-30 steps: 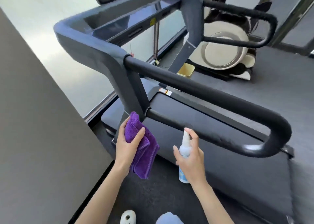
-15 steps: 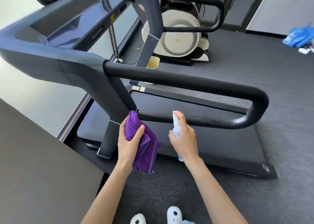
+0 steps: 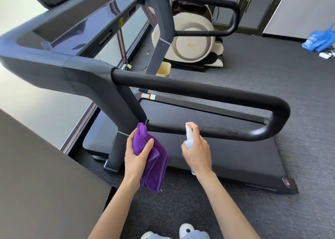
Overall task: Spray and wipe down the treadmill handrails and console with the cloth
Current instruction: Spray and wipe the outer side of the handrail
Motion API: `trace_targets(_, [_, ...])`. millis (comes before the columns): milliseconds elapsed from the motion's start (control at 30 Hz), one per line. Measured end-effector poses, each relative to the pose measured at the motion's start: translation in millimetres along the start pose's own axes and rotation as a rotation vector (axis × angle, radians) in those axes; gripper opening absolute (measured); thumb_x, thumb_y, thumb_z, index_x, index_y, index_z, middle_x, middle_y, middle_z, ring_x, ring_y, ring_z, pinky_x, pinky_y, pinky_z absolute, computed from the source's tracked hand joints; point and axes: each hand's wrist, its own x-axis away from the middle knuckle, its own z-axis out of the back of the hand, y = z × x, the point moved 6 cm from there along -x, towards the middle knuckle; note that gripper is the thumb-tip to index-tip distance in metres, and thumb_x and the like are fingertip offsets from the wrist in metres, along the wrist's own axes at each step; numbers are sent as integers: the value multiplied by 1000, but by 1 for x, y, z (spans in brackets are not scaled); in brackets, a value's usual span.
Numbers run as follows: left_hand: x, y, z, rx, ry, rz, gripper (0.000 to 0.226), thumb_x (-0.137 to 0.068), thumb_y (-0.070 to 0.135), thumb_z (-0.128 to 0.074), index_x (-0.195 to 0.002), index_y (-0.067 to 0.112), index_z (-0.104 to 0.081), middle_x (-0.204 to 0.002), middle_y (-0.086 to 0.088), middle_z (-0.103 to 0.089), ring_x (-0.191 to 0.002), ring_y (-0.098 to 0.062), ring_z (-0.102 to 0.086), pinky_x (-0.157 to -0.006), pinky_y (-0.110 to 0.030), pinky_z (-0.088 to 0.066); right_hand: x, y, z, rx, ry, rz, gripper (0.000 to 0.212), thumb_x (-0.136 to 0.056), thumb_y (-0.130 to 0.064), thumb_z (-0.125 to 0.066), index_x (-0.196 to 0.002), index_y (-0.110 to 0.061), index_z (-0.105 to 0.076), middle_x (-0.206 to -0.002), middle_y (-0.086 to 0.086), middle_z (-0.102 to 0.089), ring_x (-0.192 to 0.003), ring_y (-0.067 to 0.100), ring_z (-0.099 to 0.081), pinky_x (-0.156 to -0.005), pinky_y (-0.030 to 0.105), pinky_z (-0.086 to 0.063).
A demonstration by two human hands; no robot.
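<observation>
L hand [image 3: 136, 154] grips the folded cloth [image 3: 152, 163], thumb and fingers curled round it, top edge touching the lower rail [image 3: 208, 131] where it joins the post at 9 o'clock, prob. ready to wipe. R hand [image 3: 198, 152] wraps the bottle [image 3: 189, 139], index finger on the nozzle, aimed at the rail at 12 o'clock, likely about to spray. Console [image 3: 87, 28] sits up at 11 o'clock, looks untouched.

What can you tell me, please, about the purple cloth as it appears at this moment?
The purple cloth looks like soft, plush microfibre, folded into several layers with stitched edges showing at the bottom. The left hand holds it, thumb across its front and fingers behind. Its bunched upper end points up to where the lower handrail bar joins the treadmill upright, seemingly touching there. The lower part hangs loose below the hand, above the dark floor.
</observation>
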Motion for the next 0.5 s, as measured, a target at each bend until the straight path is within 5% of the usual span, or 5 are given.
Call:
trace_targets(267, [5,-4,-24,10,-32,4,53,-79,40,-72,-126,47,-48,-118,12,-61,-105,-14,-64,-88,-36,-56,15,40,30,-31,74,-73,60,-88,-5,-61,-140,-26,-41,-102,3,-67,-78,20,-53,-66,30,-37])
trace_targets(500, [13,-8,-44,-18,-48,1,52,-80,41,-73,-125,50,-49,-120,12,-59,-108,-15,-62,-93,-42,-54,18,57,42,-60,97,-89,58,-85,-2,-62,-132,-29,-43,-89,0,-62,-74,25,-54,-65,32,-38])
